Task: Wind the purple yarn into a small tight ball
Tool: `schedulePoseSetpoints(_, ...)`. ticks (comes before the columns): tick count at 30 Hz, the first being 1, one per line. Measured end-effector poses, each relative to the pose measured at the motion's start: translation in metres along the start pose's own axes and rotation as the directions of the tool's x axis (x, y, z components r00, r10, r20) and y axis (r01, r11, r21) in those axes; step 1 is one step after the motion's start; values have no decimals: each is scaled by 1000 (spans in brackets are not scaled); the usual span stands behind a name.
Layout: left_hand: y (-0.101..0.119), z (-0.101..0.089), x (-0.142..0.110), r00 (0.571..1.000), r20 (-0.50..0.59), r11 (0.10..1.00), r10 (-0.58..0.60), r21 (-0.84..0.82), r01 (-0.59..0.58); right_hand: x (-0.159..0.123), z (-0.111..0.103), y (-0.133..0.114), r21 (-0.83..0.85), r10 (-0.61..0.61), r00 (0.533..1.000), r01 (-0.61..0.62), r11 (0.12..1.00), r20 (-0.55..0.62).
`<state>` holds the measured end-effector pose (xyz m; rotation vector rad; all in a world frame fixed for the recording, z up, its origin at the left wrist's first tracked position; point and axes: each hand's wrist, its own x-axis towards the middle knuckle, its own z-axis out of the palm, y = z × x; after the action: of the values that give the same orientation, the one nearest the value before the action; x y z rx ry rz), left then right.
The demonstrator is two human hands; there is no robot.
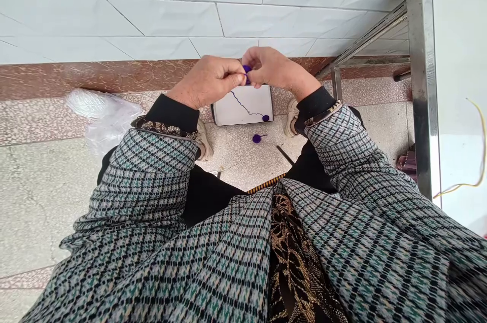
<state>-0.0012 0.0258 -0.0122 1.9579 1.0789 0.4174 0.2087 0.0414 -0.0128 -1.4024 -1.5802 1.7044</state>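
Observation:
My left hand [207,82] and my right hand [272,69] meet in front of me, their fingertips pinching a small tuft of purple yarn [247,74]. The fingers hide most of it. Just below the hands stands a white card or box lid [243,105] with a thin dark purple thread lying across it. That thread ends in a small purple pompom [265,118] at the card's lower right. Another purple pompom [256,138] lies on the speckled floor, nearer to me.
A crumpled clear plastic bag [102,120] lies on the floor to the left. A thin dark stick [285,155] and a yellow-and-black striped strip [266,183] lie near my lap. A steel frame [422,74] stands at the right, with a tiled wall [152,19] ahead.

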Motion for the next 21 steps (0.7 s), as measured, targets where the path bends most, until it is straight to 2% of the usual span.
schedulePoseSetpoints(2, -4, -6, -1, 997, -58, 998, -57, -13, 56, -4, -2, -2, -109, 7, 990, 9, 994, 142)
schedulePoseSetpoints(3, -5, -8, -1, 994, -77, 997, -72, -14, 71, -7, -2, -5, -106, 17, 980, 4, 994, 199)
schedulePoseSetpoints(4, -7, -10, -1, 992, -92, 997, -81, -8, 80, -9, -2, -8, -59, 19, 971, -5, 998, 240)
schedulePoseSetpoints(6, -9, -10, 1, 990, -94, 995, -101, 15, 103, -12, -1, -15, 133, -7, 970, -26, 991, 244)
schedulePoseSetpoints(9, -8, -5, 4, 995, -39, 996, -93, 2, 94, -11, 0, -21, 444, -66, 997, 45, 895, 32)
schedulePoseSetpoints(11, -4, 1, 5, 1000, 23, 1000, -12, -22, 12, -9, 0, -21, 504, -78, 988, 136, 853, -134)
schedulePoseSetpoints(13, -1, 5, 6, 994, 81, 997, 69, -34, -66, -6, 0, -19, 470, -60, 974, 159, 868, -220)
schedulePoseSetpoints(16, 1, 8, 5, 987, 130, 995, 94, -28, -91, -4, 2, -11, 326, 17, 976, 56, 944, -217)
schedulePoseSetpoints(19, 1, 4, 2, 992, 100, 997, 82, -18, -81, -2, 1, -3, 145, 23, 989, -2, 989, -147)
schedulePoseSetpoints(21, 0, 0, 0, 997, 56, 999, 44, -20, -43, -3, 0, -1, 8, 30, 999, -30, 1000, -42)
